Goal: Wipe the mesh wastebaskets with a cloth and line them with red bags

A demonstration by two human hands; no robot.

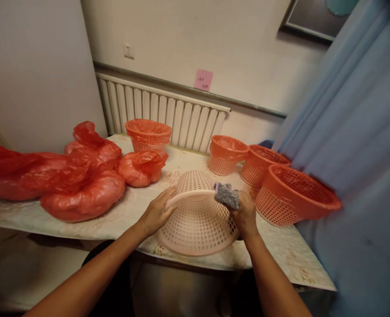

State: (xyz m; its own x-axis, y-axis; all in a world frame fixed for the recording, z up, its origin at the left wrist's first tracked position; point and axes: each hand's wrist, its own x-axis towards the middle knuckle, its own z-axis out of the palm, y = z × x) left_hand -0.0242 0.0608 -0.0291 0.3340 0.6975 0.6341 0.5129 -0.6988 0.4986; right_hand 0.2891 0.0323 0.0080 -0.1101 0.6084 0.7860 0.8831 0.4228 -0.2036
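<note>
A pale pink plastic mesh basket (195, 222) lies tipped over at the front of the table, its mouth facing me. My left hand (157, 213) grips the upper left of its rim, thumb and fingers on either side. My right hand (247, 215) is closed around a grey cloth (227, 196) with a light purple edge. That cloth touches the rim at its upper right. The right hand's fingertips are partly hidden behind the cloth and the basket.
Several tied red plastic bags (82, 193) lie bunched on the left of the patterned tablecloth (307, 264). Baskets lined with red bags stand at the back (148, 136) and along the right (277, 204). A radiator (168, 110) runs behind; a blue curtain (366, 145) hangs at right.
</note>
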